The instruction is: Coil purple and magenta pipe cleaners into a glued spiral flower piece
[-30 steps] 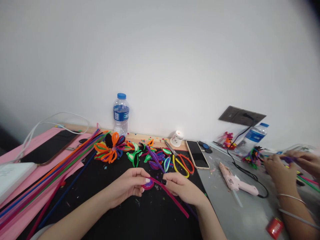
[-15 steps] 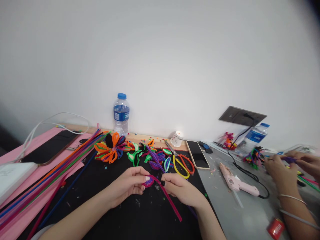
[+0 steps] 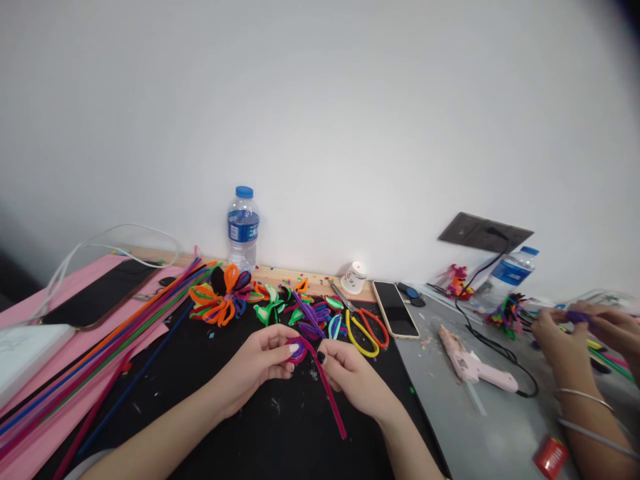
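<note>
Between the thumb and fingers of my left hand point(image 3: 267, 357) is a small purple and magenta coil of pipe cleaner point(image 3: 297, 351). A loose magenta pipe cleaner end point(image 3: 332, 401) runs from the coil down to the right. My right hand point(image 3: 350, 373) pinches this strand close to the coil, thumb on top. Just beyond my hands lie looped pipe cleaner petals in purple point(image 3: 311, 320) and in green and white point(image 3: 269, 311). An orange pipe cleaner flower point(image 3: 227, 297) rests farther left. Scissors with yellow and red handles point(image 3: 363, 331) lie beyond my right hand.
Long pipe cleaners point(image 3: 115, 333) lie over pink paper point(image 3: 143, 357) at left, near a dark phone point(image 3: 100, 293). A water bottle point(image 3: 243, 230), paper cup point(image 3: 354, 277) and phone point(image 3: 396, 309) stand or lie along the wall. At right are a pink glue gun point(image 3: 475, 367) and a co-worker's hands point(image 3: 565, 340).
The coil has turned in my left hand and shows more of its face. My right hand has shifted slightly left and up, and the loose magenta end has swung left.
</note>
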Motion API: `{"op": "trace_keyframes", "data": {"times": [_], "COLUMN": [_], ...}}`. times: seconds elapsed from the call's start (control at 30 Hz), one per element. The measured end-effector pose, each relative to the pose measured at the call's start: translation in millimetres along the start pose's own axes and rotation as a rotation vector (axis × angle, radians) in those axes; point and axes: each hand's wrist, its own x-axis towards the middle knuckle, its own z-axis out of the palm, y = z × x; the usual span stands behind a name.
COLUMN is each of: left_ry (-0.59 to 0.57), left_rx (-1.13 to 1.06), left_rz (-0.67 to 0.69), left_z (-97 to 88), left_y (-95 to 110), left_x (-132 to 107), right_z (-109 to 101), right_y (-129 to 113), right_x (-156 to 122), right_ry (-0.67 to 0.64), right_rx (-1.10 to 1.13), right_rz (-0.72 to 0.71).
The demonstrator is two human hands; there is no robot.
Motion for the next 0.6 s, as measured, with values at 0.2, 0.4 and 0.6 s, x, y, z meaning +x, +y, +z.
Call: {"op": "trace_keyframes", "data": {"times": [0.2,0.4,0.6], "left_ry": [-0.006,-0.024,-0.005], "left_rx": [-0.024,-0.041,-0.06], "left_rz": [0.011,0.037,0.04], "left_z": [-2.0,-4.2,-3.1], "left_y": [-1.7,-4.6,-4.4], "left_x": [0.6,0.6,0.5], "right_z": [1.4,1.7,5.9], "right_y": [-0.7,0.1,2.6], "right_x": [0.6,-0.3,2.9], "right_ry": [0.051,0.059,0.08], "right_rx": [-0.201,-0.201,-0.235], "right_rz": [-0.066,-0.059,-0.107]}}
